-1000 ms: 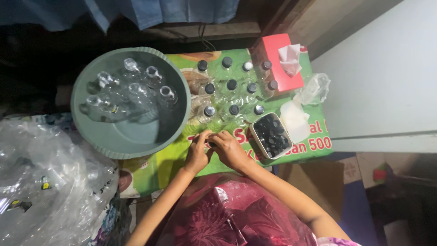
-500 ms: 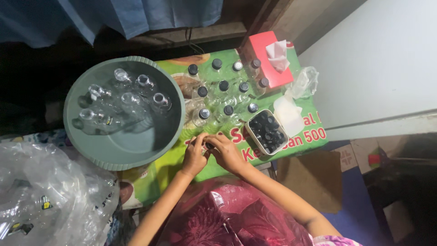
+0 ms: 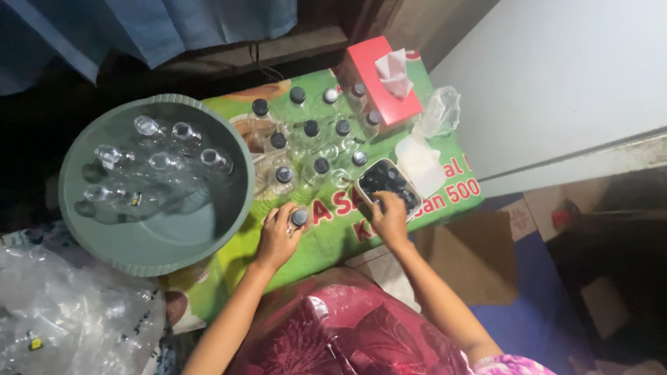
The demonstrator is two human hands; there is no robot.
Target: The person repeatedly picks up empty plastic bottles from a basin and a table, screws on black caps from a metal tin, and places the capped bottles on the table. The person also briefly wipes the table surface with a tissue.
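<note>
Right hand (image 3: 389,217) moved away from left hand, now over small tray of black caps (image 3: 386,185), fingers curled down into it; whether it grips cap, cannot tell. Left hand (image 3: 278,236) wrapped around small capped bottle (image 3: 299,219), upright on green tabletop (image 3: 333,239), just left of tray. More capped bottles (image 3: 306,132) behind tray. Green basin (image 3: 153,246) of uncapped bottles far left of tray; red tissue box (image 3: 382,73) behind tray.

green printed banner (image 3: 333,239) with red and white lettering covering the table, red tissue box (image 3: 380,80) standing at its far right corner, clear plastic bag (image 3: 439,111) just right of the box, crinkly clear packaging (image 3: 62,319) off the banner's near left end
</note>
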